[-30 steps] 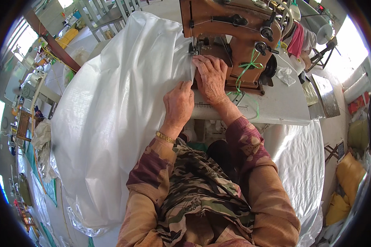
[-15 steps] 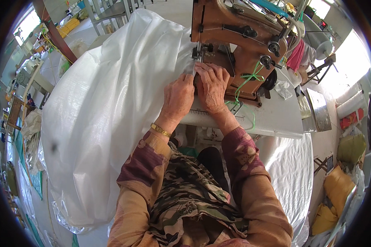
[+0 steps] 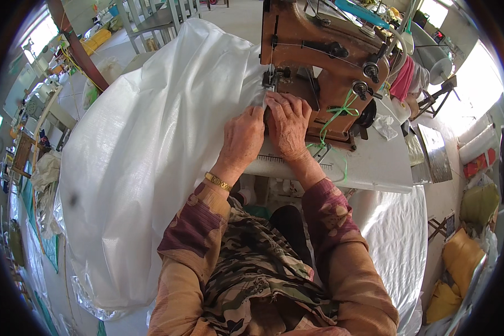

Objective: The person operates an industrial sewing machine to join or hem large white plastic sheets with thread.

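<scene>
A large sheet of white plastic fabric (image 3: 134, 151) spreads over the table and hangs down on the left, its edge running under the needle of a brown sewing machine (image 3: 336, 73). My left hand (image 3: 244, 134) is closed on the fabric's edge just in front of the presser foot (image 3: 270, 78). Close beside it, my right hand (image 3: 289, 124) has its fingers bent and pressed together on the same edge, against the machine's base. The bit of edge between the fingers is mostly hidden. A gold watch (image 3: 218, 181) sits on my left wrist.
Green string (image 3: 341, 109) is tied on the machine's front. A ruler strip (image 3: 274, 158) lines the table's near edge. More white sheeting (image 3: 397, 235) hangs at the right. Grey chairs (image 3: 151, 25) stand behind, and yellow-orange bundles (image 3: 462, 257) lie on the right.
My hands stay at the fabric edge with nearly the same grip. The view has shifted slightly, so the machine and table sit a little lower in the picture.
</scene>
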Tool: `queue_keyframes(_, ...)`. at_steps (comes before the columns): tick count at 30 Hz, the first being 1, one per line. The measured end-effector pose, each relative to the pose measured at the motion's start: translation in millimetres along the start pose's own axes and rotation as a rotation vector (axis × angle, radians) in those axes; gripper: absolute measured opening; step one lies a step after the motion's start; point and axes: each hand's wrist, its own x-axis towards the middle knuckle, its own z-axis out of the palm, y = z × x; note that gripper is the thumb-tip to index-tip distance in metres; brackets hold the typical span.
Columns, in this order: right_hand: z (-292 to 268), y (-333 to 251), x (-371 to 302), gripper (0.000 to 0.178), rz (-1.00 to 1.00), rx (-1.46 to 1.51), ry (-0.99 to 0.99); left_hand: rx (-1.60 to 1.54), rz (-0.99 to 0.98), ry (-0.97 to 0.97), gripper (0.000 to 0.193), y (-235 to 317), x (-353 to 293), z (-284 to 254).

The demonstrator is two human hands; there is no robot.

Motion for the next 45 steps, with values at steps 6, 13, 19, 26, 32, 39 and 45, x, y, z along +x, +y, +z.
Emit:
queue_keyframes(6, 0.1, -1.0, -0.1, 0.038, 0.01, -0.017, 0.004, 0.084, 0.001, -0.093, 0.014, -0.6, 2.6, -3.6)
queue_keyframes(13, -0.3, -0.6, -0.5, 0.038, 0.0, -0.037, -0.003, 0.054, -0.005, -0.066, 0.011, -0.4, 4.3, -1.4)
queue_keyframes(19, 1.1, -1.8, -0.6, 0.038, 0.015, -0.04, -0.019, 0.055, -0.01, -0.052, 0.01, 0.5, 9.5, -4.2)
queue_keyframes(26, 1.9, -2.7, -0.7, 0.045, 0.008, -0.061, -0.015, 0.046, -0.033, -0.082, 0.01, -2.1, 8.2, -2.2)
queue_keyframes(32, 0.8, -1.9, -1.9, 0.038, -0.009, 0.04, 0.039, -0.097, -0.034, -0.224, 0.009, -14.8, 18.0, -27.8)
queue_keyframes(39, -4.2, 2.7, -0.2, 0.039, -0.059, 0.107, 0.091, 0.403, 0.051, 0.081, 0.036, -110.6, 41.5, -61.5)
queue_keyframes(45, -8.2, 2.0, 0.1, 0.035, -0.062, 0.098, 0.058, 0.571, -0.451, -0.275, 0.036, -191.8, -16.0, -65.4)
